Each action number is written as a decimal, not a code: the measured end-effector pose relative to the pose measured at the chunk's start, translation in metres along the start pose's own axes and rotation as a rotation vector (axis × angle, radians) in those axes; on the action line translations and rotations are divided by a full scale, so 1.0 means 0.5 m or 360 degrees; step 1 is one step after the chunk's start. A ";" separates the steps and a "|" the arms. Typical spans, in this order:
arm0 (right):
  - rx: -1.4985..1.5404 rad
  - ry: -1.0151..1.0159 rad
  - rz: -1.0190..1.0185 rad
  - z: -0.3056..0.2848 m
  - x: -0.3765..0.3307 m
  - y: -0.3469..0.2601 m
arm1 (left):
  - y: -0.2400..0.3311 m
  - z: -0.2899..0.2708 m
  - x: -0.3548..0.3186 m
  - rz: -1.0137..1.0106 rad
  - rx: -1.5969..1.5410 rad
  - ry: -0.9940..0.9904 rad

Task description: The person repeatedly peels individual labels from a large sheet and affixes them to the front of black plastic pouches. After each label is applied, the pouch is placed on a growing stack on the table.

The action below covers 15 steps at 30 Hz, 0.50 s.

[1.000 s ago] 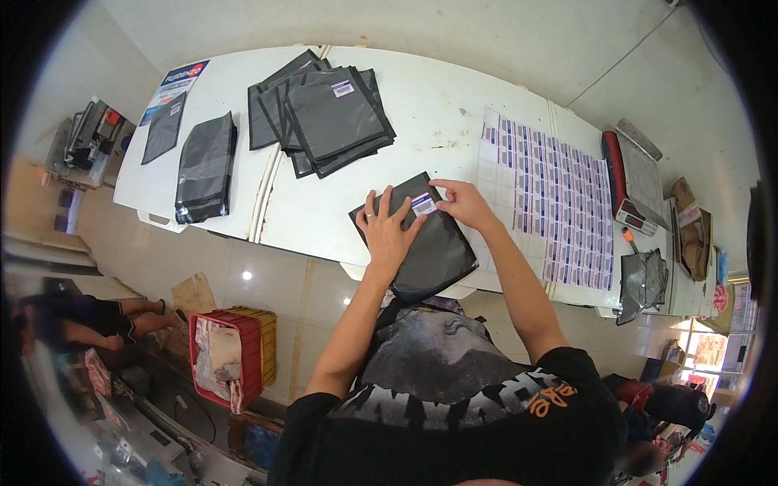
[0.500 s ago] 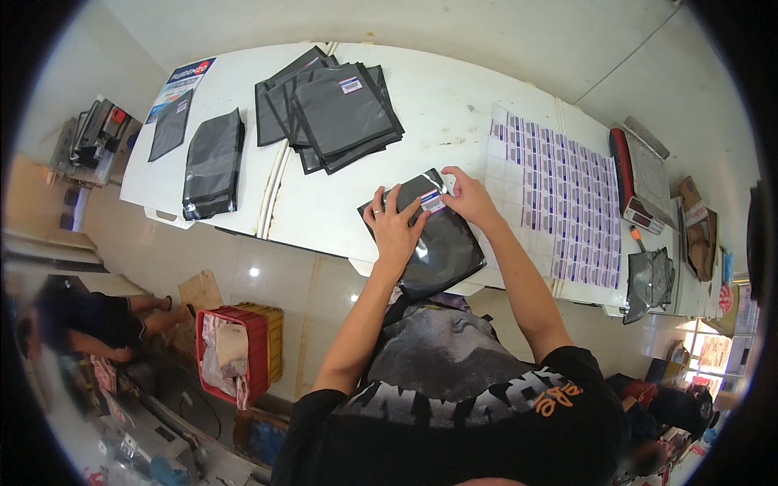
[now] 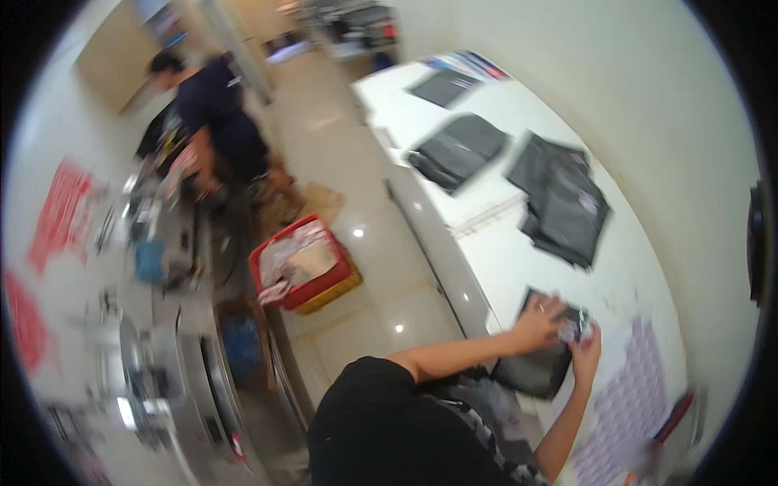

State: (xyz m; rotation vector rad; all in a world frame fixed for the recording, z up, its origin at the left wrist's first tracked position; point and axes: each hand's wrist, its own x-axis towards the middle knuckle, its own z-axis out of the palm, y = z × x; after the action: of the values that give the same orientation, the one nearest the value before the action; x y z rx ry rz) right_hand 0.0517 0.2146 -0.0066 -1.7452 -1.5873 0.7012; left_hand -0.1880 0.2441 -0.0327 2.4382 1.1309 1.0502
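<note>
A: Where does the flat, dark-grey plastic pouch (image 3: 535,370) lie?

B: At the near edge of the smooth white bench (image 3: 630,283), under both hands; a small white-and-purple label (image 3: 570,330) lies near one corner.

A: And the fingers?

B: Left hand (image 3: 540,323): fingers apart, resting on the pouch beside the label. Right hand (image 3: 585,348): fingertips at the label's right side; blur hides whether they pinch.

A: Nearby?

B: A pile of overlapping dark-grey pouches (image 3: 570,217) and a sheet of white-and-purple labels (image 3: 628,397).
</note>
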 end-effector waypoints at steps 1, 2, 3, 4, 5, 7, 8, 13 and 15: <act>0.0231 -0.0016 0.0089 0.000 0.005 0.032 | -0.005 0.001 -0.003 0.0005 0.0055 -0.0057; 0.0207 0.0015 -0.0027 0.000 0.019 0.054 | -0.001 -0.001 0.008 0.0012 0.0092 -0.0123; 0.0189 -0.0068 0.0021 -0.014 0.023 0.062 | 0.003 0.007 0.010 -0.0007 0.0119 -0.0131; 0.0171 -0.0141 0.0075 -0.017 0.033 0.059 | -0.001 0.010 0.010 -0.0020 0.0146 -0.0147; 0.0147 -0.0192 0.0067 0.000 0.048 0.040 | -0.016 0.002 0.005 -0.0070 0.0188 -0.0177; 0.0073 -0.0206 0.0094 -0.004 0.052 0.026 | -0.018 0.011 0.002 -0.0115 0.0186 -0.0165; 0.0042 -0.0193 0.0104 -0.011 0.050 0.028 | -0.018 0.017 0.005 -0.0125 0.0178 -0.0167; -0.0030 -0.0292 0.0271 -0.021 0.057 0.038 | -0.020 -0.013 -0.010 -0.0250 -0.0188 0.0128; -0.0147 -0.0335 0.0283 -0.014 0.048 0.034 | -0.035 -0.051 -0.034 -0.0366 -0.0169 0.0231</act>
State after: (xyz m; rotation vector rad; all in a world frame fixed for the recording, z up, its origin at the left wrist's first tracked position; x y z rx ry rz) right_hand 0.0706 0.2368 -0.0141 -1.9507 -1.6379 0.9371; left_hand -0.2233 0.2413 -0.0320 2.1198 1.3275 1.1943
